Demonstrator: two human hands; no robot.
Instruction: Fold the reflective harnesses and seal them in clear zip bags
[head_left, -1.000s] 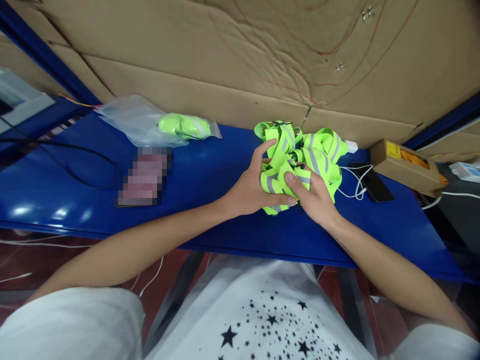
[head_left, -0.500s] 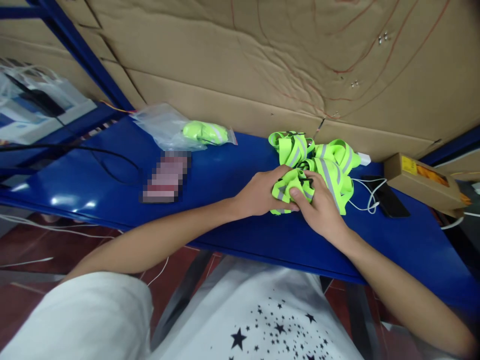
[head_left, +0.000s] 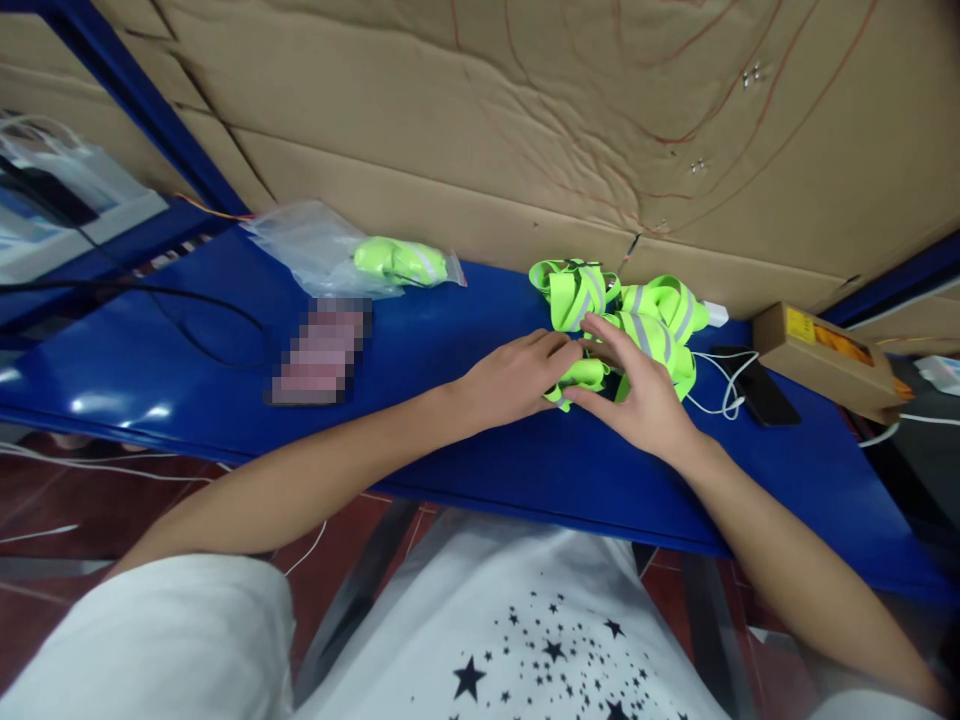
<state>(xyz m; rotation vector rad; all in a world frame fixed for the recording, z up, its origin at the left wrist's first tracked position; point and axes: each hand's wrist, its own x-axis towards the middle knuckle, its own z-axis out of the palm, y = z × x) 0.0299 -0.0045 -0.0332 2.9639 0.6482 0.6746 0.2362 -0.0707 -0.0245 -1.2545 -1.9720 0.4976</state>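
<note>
A small bundle of neon-yellow reflective strap (head_left: 586,375) with grey stripes is between my two hands, low over the blue table. My left hand (head_left: 521,378) is closed round its left side, the fingers bent over it and partly hiding it. On the other side, my right hand (head_left: 649,405) has its thumb and fingers spread apart around the bundle; whether the fingertips touch it I cannot tell. Just behind lie more reflective straps: one folded strap (head_left: 574,292) with a black buckle, and a looser heap (head_left: 664,325) beside it.
Left on the blue table (head_left: 442,470) are clear plastic bags (head_left: 307,245), a bagged neon strap (head_left: 401,262) and a pixelated phone (head_left: 321,352). To the right are a white cable (head_left: 724,385), a black phone (head_left: 765,392) and a cardboard box (head_left: 829,360). Cardboard (head_left: 450,180) stands behind.
My right hand has loosened from the strap bundle and its fingers have spread. My left hand has turned over the bundle, covering more of it. The view has shifted slightly.
</note>
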